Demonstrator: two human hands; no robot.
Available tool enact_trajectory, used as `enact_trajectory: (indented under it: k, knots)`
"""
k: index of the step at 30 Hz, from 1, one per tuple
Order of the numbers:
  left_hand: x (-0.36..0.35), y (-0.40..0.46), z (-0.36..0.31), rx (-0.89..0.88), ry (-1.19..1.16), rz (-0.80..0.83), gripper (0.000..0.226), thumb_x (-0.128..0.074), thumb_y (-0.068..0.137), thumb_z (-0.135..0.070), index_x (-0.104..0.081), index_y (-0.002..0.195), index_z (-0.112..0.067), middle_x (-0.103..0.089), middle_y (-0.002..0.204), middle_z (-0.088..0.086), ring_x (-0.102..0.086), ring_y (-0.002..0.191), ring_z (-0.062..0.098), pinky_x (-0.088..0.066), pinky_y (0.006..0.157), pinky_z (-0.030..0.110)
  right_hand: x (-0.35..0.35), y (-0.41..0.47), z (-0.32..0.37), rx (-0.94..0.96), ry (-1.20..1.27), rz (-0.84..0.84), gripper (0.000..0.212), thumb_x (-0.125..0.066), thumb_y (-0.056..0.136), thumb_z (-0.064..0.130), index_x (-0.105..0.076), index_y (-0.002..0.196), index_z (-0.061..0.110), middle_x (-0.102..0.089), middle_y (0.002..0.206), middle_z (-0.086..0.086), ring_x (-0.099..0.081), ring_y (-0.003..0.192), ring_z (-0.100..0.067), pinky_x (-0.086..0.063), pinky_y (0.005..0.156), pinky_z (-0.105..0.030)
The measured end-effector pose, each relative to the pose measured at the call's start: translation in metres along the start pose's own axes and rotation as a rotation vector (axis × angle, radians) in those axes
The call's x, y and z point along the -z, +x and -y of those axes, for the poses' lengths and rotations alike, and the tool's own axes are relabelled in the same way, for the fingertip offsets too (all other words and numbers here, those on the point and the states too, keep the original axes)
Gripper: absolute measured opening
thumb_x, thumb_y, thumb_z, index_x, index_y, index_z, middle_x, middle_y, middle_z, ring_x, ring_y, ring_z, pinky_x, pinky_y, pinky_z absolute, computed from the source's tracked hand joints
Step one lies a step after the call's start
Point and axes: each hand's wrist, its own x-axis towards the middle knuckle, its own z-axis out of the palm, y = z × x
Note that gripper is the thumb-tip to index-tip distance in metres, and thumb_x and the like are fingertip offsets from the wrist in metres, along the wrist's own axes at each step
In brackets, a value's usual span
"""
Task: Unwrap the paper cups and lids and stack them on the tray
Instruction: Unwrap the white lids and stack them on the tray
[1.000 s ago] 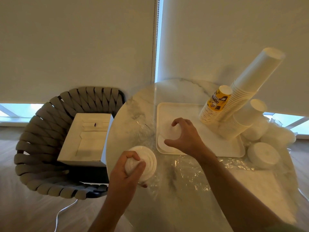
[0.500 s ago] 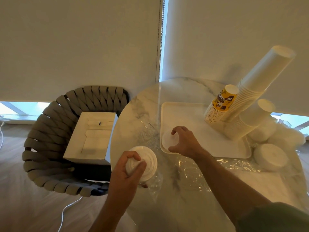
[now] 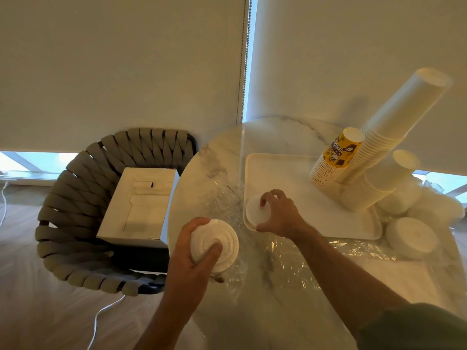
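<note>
Nearest, the left hand has its grip curled round a stack of white lids, thumb across the top lid, held above the near edge of the marble tabletop over crumpled clear plastic wrap. Beyond it, the right hand pinches a smaller lid stack from above at the near-left corner of the white tray. Farther back on the tray, three stacks of paper cups stand, with wrapped lids just beside the tray's right end.
</note>
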Motion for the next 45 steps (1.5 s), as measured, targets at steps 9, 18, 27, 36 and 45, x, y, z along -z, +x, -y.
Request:
enact_trajectory:
  k: [9,18,27,36,45]
  knots:
    - [-0.003,0.003,0.002,0.017,0.012,0.015,0.057,-0.069,0.075,-0.036,-0.050,0.129,-0.033,-0.051,0.106,-0.036,-0.060,0.102,0.020,-0.059,0.051,0.037,0.031,-0.024,0.030,0.085,0.186,-0.170,0.036,-0.075,0.085,0.030,-0.058,0.116,0.024,-0.050,0.133,0.003,-0.047,0.123,-0.021,-0.041,0.096,-0.035]
    - [-0.007,0.006,-0.001,-0.034,0.056,0.040,0.042,-0.071,0.088,-0.028,-0.051,0.123,-0.040,-0.053,0.100,-0.039,-0.061,0.099,0.003,-0.062,0.061,0.040,0.064,-0.065,0.078,0.276,0.494,0.120,0.013,-0.072,0.092,0.026,-0.073,0.105,0.028,-0.072,0.098,0.012,-0.069,0.085,-0.006,-0.056,0.079,-0.017]
    - [-0.009,0.007,-0.001,-0.012,0.097,0.063,0.043,-0.066,0.091,-0.013,-0.049,0.125,-0.032,-0.054,0.094,-0.042,-0.061,0.095,-0.005,-0.062,0.062,0.044,0.065,-0.071,0.083,0.309,0.447,0.128,0.016,-0.079,0.087,0.025,-0.075,0.103,0.023,-0.074,0.096,0.011,-0.071,0.085,-0.007,-0.060,0.083,-0.025]
    - [-0.010,0.006,-0.002,0.021,0.068,0.061,0.042,-0.067,0.090,-0.018,-0.049,0.123,-0.038,-0.057,0.101,-0.028,-0.066,0.096,0.008,-0.061,0.056,0.037,0.068,-0.078,0.090,0.311,0.443,0.119,0.029,-0.079,0.086,0.021,-0.072,0.114,0.028,-0.069,0.104,0.011,-0.071,0.085,-0.009,-0.059,0.086,-0.023]
    - [-0.010,0.005,-0.006,0.011,0.072,0.054,0.046,-0.068,0.089,-0.018,-0.048,0.124,-0.039,-0.058,0.104,-0.024,-0.066,0.095,0.004,-0.060,0.054,0.036,0.072,-0.081,0.097,0.349,0.447,0.110,0.026,-0.081,0.084,0.015,-0.067,0.102,0.028,-0.068,0.106,0.013,-0.070,0.084,-0.008,-0.058,0.082,-0.020]
